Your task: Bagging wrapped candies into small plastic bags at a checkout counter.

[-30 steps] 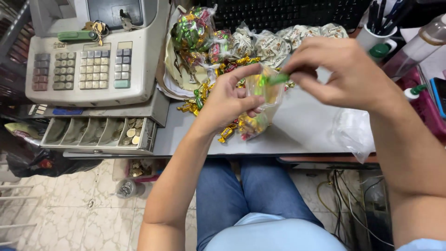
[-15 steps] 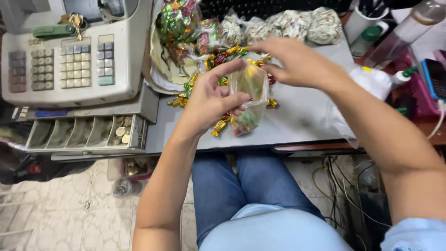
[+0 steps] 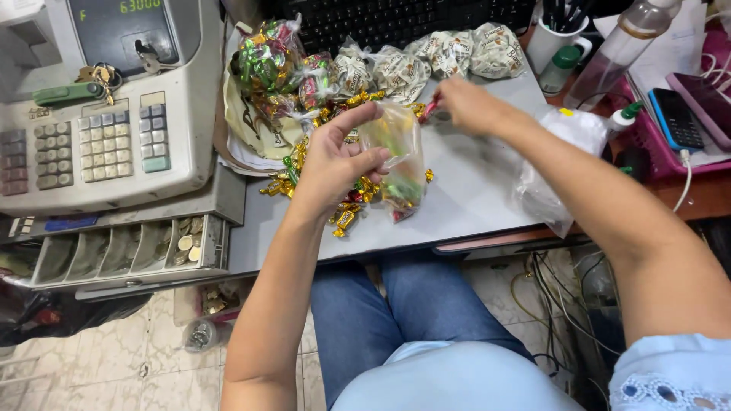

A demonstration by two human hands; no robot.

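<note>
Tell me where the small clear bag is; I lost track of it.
In the head view, the clear bag hangs from the left hand, over the loose candies at the table's centre.

Pretty bright overall, with soft, even light from above, so shadows are weak: just a faint one under the left hand (image 3: pixel 335 164) on the grey worktop (image 3: pixel 472 198). Under the worktop it gets dim, and the floor (image 3: pixel 106 358) looks dull. Some glare on the clear bag (image 3: pixel 396 152) and the shiny sweets (image 3: pixel 266 61). The right hand (image 3: pixel 468 106) is a bit smeared. Wide lens, so the edges bend, and the register (image 3: pixel 99 114) leans outward. The near sleeve (image 3: pixel 670 377) is soft.
</note>
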